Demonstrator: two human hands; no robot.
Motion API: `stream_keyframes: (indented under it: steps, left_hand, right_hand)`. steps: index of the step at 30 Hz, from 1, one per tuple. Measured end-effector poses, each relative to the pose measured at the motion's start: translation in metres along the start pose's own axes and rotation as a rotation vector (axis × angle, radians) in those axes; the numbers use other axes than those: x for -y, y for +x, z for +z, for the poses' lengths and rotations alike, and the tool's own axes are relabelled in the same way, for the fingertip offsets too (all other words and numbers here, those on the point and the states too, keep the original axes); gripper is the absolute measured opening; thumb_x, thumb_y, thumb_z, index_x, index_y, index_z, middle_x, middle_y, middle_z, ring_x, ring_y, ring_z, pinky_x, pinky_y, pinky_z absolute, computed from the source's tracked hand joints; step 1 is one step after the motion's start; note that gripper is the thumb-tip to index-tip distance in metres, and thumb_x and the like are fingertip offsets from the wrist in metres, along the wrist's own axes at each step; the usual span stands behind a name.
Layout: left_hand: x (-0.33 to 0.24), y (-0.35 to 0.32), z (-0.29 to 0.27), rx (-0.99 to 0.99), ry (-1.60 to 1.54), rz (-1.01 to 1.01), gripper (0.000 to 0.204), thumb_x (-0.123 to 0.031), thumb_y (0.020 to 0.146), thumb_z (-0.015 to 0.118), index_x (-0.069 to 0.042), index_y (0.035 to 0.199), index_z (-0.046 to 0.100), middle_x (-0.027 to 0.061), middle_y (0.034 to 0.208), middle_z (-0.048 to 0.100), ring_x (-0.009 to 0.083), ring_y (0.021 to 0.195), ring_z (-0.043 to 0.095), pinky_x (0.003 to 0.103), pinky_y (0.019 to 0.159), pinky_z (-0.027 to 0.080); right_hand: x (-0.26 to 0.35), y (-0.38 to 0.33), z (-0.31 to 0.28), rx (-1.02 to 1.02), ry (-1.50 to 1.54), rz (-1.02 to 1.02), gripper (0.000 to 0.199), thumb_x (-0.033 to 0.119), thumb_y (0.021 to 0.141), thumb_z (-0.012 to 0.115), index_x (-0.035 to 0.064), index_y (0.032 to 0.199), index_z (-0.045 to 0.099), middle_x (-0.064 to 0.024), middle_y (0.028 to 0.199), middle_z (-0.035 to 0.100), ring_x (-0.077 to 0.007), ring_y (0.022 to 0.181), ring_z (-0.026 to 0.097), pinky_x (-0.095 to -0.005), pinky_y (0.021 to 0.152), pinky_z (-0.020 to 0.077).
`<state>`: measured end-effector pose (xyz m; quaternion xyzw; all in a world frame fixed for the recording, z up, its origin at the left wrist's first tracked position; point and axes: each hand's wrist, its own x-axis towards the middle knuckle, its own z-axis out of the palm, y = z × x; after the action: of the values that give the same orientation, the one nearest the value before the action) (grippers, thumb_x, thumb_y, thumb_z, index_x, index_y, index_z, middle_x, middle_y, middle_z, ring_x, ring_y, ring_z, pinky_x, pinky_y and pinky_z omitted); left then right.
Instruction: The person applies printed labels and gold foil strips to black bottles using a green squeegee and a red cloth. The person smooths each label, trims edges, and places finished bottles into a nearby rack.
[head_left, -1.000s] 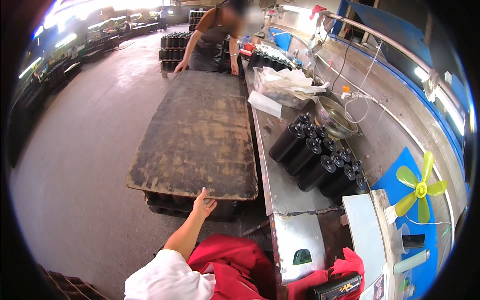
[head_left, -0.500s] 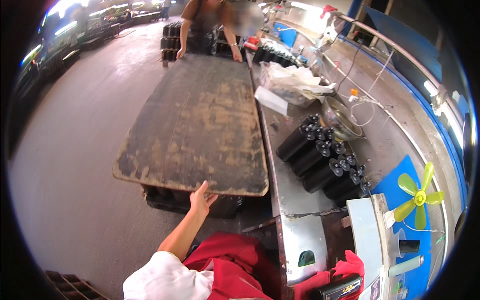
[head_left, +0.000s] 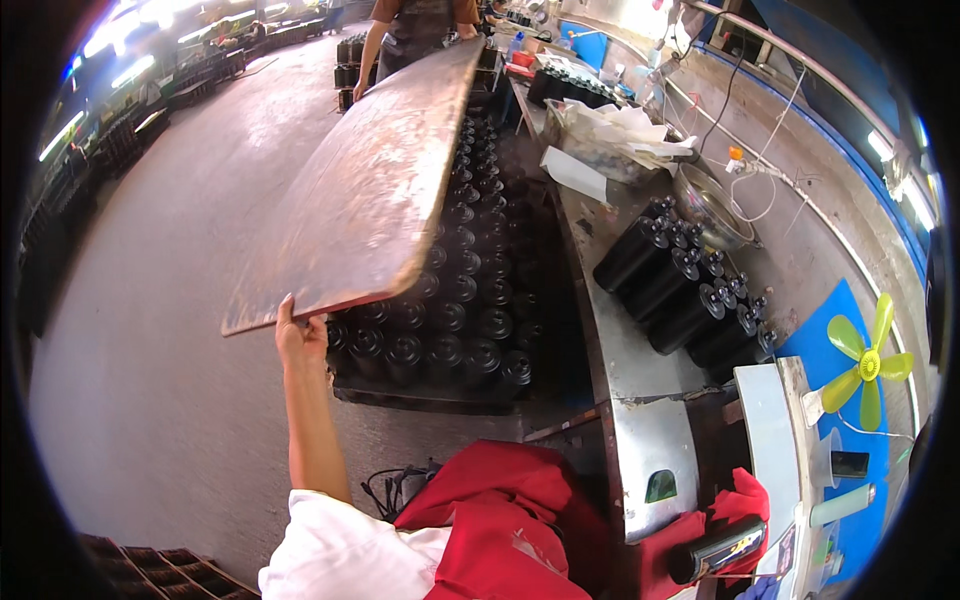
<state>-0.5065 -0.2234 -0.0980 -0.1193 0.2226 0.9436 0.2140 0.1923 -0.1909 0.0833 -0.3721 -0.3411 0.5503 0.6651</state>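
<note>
My left hand (head_left: 300,342) grips the near edge of a large, worn wooden board (head_left: 350,200), thumb on top and fingers underneath. The board is raised and tilted, its right side higher than its left. At the far end a co-worker (head_left: 418,40) in a dark apron holds it with both hands. Below and to the right of the board stand rows of black cylinders (head_left: 483,355) with round, ringed tops, packed together in a low block. Part of these rows is hidden under the board. My right hand is out of view.
Along the right runs a metal workbench (head_left: 655,440) bearing a cluster of black cylinders (head_left: 680,290), a metal bowl (head_left: 712,205) and white sheets (head_left: 610,135). A yellow-green fan (head_left: 868,364) sits at its near right. A dark slatted rack (head_left: 150,570) lies at lower left.
The board, flat over the black cylinders before, has been lifted and tipped to the left, uncovering many of them. My left hand moved left and up with its near edge.
</note>
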Motion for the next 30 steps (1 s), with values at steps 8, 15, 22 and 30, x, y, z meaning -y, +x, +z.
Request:
stream_keyframes:
  steps: [8,15,22,30]
  left_hand:
    - [-0.074,0.047,-0.108,-0.087,-0.417,-0.281,0.023,-0.022,0.084,0.058,-0.008,0.066,0.056,0.0005,0.052,0.049,0.0092,0.042,0.045,0.018,0.033,0.035]
    - [-0.078,0.071,-0.226,-0.281,-0.534,-0.489,0.027,-0.025,0.083,0.058,-0.004,0.066,0.057,-0.0015,0.048,0.045,0.0072,0.036,0.037,0.018,0.032,0.028]
    - [-0.064,0.094,-0.240,-0.216,-0.527,-0.468,0.035,-0.035,0.084,0.055,-0.005,0.067,0.058,-0.0009,0.047,0.043,0.0080,0.035,0.036,0.019,0.032,0.027]
    - [-0.109,0.139,-0.239,-0.333,-0.298,-0.395,0.039,-0.040,0.084,0.047,-0.012,0.057,0.045,-0.0019,0.044,0.038,0.0086,0.035,0.034,0.020,0.032,0.026]
  right_hand:
    - [0.005,0.018,0.004,0.052,-0.008,0.030,0.010,0.009,0.094,0.041,0.0015,0.089,0.044,-0.0046,0.072,0.040,-0.0104,0.052,0.036,-0.0228,0.045,0.0342]
    - [0.010,0.042,0.025,-0.176,-0.100,0.004,0.012,0.015,0.094,0.044,0.0034,0.092,0.047,-0.0039,0.076,0.043,-0.0100,0.051,0.038,-0.0222,0.045,0.0349]
    - [0.013,0.043,0.022,-0.147,-0.100,0.036,0.014,0.022,0.093,0.047,0.0074,0.093,0.050,-0.0022,0.079,0.046,-0.0093,0.049,0.038,-0.0217,0.045,0.0352]
    - [0.010,0.017,0.044,-0.019,-0.058,0.132,0.017,0.029,0.093,0.052,0.0119,0.093,0.054,-0.0002,0.082,0.049,-0.0085,0.048,0.039,-0.0211,0.045,0.0355]
